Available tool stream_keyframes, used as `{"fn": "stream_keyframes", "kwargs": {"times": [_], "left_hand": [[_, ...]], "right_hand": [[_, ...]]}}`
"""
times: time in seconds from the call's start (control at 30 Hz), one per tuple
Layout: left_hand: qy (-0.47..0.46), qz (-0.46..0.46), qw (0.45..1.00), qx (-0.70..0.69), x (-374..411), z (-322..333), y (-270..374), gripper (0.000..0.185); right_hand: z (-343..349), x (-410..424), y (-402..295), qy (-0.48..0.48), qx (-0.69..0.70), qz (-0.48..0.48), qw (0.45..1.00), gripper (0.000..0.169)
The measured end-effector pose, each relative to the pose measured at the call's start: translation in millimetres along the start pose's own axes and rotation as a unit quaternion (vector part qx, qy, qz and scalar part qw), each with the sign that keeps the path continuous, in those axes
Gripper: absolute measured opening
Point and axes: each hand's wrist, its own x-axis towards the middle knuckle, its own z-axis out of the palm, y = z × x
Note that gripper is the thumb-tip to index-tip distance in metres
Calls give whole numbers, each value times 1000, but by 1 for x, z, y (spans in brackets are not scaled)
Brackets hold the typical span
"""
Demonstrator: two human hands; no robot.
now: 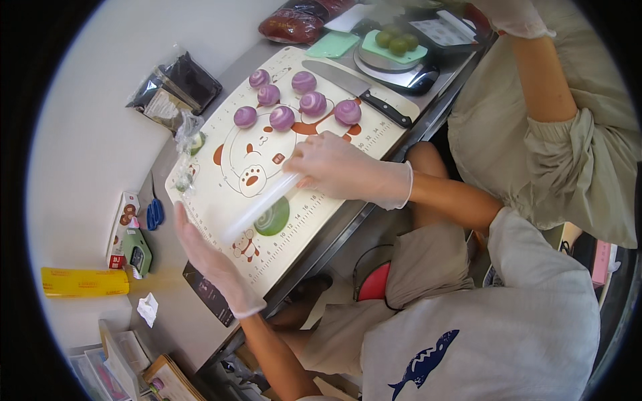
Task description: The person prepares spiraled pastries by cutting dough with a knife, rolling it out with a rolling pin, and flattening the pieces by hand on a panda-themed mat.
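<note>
My right hand (336,168), in a thin clear glove, grips one end of a translucent white rolling pin (263,205). The pin slants over a flat green swirled dough disc (275,218) and covers part of it; its far end is blurred. Near that end is my gloved left hand (215,263), its fingers stretched out and not wrapped around the pin; I cannot tell whether its palm touches it. Several purple swirled dough balls (282,118) sit farther up the printed cream mat (205,183).
A black-handled kitchen knife (385,106) lies along the mat's far right. Beyond it, green balls (398,46) rest on a digital scale (401,75). Plastic wrap (188,133), blue-handled scissors (155,214) and a green tape dispenser (136,253) line the left. A co-worker's gloved hand (519,20) is at upper right.
</note>
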Motion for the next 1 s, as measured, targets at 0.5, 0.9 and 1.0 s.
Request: {"fn": "stream_keyframes", "kwargs": {"times": [0.5, 0.9, 1.0], "left_hand": [[-150, 86, 866, 469, -16, 17, -30, 53], [-209, 138, 853, 458, 24, 7, -39, 58], [-222, 138, 853, 452, -10, 5, -25, 57]], "right_hand": [[25, 27, -5, -83, -114, -54, 989, 57], [45, 52, 7, 2, -144, -57, 988, 71], [37, 27, -6, -12, -147, -48, 988, 74]]}}
